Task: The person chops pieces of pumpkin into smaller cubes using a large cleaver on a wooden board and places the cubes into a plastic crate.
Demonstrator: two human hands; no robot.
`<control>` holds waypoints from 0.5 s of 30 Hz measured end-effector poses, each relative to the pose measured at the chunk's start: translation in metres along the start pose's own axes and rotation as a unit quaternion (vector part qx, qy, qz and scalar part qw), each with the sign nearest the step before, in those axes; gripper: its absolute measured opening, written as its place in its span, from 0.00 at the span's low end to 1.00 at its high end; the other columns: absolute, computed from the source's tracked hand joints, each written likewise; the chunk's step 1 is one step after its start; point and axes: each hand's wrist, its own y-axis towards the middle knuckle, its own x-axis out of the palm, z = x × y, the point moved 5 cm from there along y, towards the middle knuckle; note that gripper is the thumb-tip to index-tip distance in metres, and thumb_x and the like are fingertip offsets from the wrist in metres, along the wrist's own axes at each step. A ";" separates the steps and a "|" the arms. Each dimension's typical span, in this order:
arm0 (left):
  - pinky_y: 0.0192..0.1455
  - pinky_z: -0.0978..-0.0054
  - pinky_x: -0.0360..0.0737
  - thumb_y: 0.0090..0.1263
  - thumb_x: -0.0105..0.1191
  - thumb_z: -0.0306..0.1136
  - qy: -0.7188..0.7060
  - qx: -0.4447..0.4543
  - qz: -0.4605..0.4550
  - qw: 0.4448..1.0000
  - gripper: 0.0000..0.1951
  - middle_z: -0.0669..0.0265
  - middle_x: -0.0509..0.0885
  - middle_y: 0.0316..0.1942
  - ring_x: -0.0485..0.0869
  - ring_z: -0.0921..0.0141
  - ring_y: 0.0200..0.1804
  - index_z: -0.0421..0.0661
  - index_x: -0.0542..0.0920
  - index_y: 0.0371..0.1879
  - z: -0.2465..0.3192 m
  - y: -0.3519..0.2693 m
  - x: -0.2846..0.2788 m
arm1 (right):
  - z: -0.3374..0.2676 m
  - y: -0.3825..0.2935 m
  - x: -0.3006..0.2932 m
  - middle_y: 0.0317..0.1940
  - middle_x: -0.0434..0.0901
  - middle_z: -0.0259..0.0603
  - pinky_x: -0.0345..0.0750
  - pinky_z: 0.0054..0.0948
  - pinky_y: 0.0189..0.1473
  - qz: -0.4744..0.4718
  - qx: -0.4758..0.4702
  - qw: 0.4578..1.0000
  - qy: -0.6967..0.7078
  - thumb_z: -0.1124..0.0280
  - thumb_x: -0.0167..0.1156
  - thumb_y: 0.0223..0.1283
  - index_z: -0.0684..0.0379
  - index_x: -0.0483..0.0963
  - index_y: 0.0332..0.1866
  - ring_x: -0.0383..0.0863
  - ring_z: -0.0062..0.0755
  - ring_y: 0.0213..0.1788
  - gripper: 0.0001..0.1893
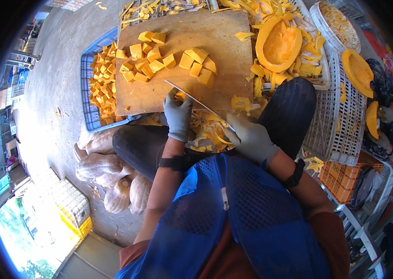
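On a wooden cutting board (224, 38) lie several cut cubes of orange pumpkin (153, 61), with a cluster of larger chunks (198, 62) to their right. My gloved left hand (178, 113) holds a small pumpkin piece (181, 95) against the board near its front edge. My gloved right hand (250, 136) grips a knife, whose thin blade (200, 103) slants up and left over the board, beside that piece. The handle is mostly hidden in my fist.
A blue crate (86, 87) of pumpkin cubes stands left of the board. Whole pumpkins (100, 165) lie on the floor at lower left. A halved pumpkin (279, 45) rests on peelings at upper right, near a white bucket (336, 26). Another person's gloved hand (385, 141) shows far right.
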 end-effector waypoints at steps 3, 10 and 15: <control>0.44 0.67 0.79 0.56 0.65 0.30 0.028 0.003 -0.018 0.999 0.22 0.53 0.77 0.41 0.80 0.62 0.39 0.37 0.77 0.49 0.005 0.000 0.002 | -0.006 -0.001 -0.006 0.35 0.82 0.48 0.80 0.37 0.35 0.005 -0.018 0.999 -0.027 0.62 0.57 0.65 0.60 0.71 0.57 0.84 0.45 0.35 0.20; 0.49 0.60 0.76 0.52 0.65 0.30 0.102 0.045 -0.003 0.994 0.24 0.47 0.79 0.39 0.76 0.51 0.46 0.36 0.76 0.49 0.009 0.003 0.003 | -0.002 0.002 0.002 0.30 0.81 0.47 0.78 0.41 0.29 -0.022 -0.012 0.999 -0.034 0.61 0.54 0.65 0.61 0.70 0.59 0.83 0.45 0.29 0.21; 0.50 0.60 0.75 0.51 0.65 0.31 0.162 0.046 0.006 0.986 0.24 0.49 0.80 0.39 0.76 0.50 0.48 0.36 0.76 0.47 0.009 -0.001 0.004 | -0.008 0.009 0.011 0.28 0.80 0.48 0.78 0.40 0.29 -0.038 -0.009 0.998 -0.052 0.63 0.54 0.66 0.62 0.68 0.58 0.83 0.45 0.29 0.20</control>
